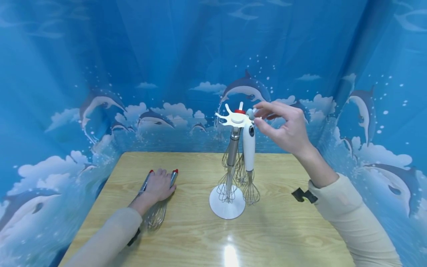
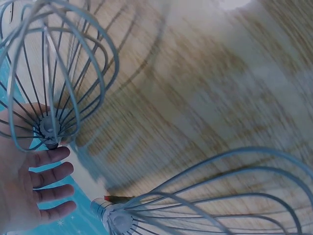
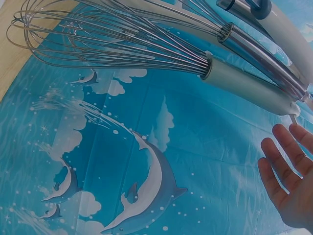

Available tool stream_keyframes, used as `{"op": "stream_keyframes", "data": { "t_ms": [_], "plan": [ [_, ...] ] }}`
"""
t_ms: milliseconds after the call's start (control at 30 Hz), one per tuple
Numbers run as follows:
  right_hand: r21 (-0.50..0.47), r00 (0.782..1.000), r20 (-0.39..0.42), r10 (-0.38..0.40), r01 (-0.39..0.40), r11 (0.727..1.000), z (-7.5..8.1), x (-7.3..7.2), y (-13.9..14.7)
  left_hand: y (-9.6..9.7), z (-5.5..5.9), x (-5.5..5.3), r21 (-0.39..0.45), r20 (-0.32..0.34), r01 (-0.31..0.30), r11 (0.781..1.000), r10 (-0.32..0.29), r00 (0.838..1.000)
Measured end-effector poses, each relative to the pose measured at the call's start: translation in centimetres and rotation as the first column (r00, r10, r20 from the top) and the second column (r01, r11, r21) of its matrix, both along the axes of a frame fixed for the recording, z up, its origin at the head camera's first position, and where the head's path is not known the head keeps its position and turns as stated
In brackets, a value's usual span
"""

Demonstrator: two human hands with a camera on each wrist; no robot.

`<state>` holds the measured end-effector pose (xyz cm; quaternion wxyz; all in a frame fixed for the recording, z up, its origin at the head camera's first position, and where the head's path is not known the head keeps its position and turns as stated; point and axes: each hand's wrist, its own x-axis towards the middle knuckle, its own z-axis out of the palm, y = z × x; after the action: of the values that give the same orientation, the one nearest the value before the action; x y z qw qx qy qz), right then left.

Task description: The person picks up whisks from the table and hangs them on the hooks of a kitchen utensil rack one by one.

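Observation:
My right hand (image 1: 288, 126) is beside the top of a white hanging stand (image 1: 237, 119), thumb and fingers spread apart. In the right wrist view its fingertips are near the hook end of a pale-handled whisk (image 3: 249, 88). On the stand also hang a white-handled whisk (image 1: 248, 148) and a grey metal-handled whisk (image 1: 233, 148). My left hand (image 1: 160, 188) lies low at the table's left, between the handles of two red-tipped whisks. Its fingers look straight in the left wrist view, between one wire whisk (image 2: 54, 78) and another whisk (image 2: 215, 200); the thumb is partly behind wires.
The stand's round white base (image 1: 227, 207) is on the wooden table (image 1: 283, 222). A blue curtain (image 1: 186, 55) printed with dolphins surrounds the back and both sides.

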<state>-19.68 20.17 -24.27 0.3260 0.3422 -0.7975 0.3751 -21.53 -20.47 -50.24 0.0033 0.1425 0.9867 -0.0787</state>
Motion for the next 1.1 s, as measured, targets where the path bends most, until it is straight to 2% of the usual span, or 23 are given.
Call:
{"op": "stream_keyframes", "data": {
  "t_ms": [400, 567, 800, 1100],
  "plan": [
    [0.008, 1.0, -0.012, -0.004, 0.004, 1.0, 0.03, -0.08, 0.03, 0.05, -0.17, -0.2, -0.006, 0.035, -0.026, 1.0, 0.026, 0.999],
    [0.004, 1.0, -0.01, 0.0, 0.0, 1.0, -0.03, -0.14, 0.04, 0.09, -0.35, -0.2, 0.024, 0.049, -0.042, 0.999, 0.041, 0.998],
    [0.008, 1.0, -0.012, -0.001, 0.001, 1.0, 0.05, -0.05, 0.04, 0.06, -0.73, -0.05, 0.101, 0.02, -0.043, 0.994, 0.041, 0.999],
    [0.004, 1.0, -0.002, -0.002, 0.002, 1.0, 0.0, -0.06, 0.0, 0.33, -0.54, 0.07, 0.118, -0.002, -0.048, 0.992, 0.048, 0.999]
  ]
}}
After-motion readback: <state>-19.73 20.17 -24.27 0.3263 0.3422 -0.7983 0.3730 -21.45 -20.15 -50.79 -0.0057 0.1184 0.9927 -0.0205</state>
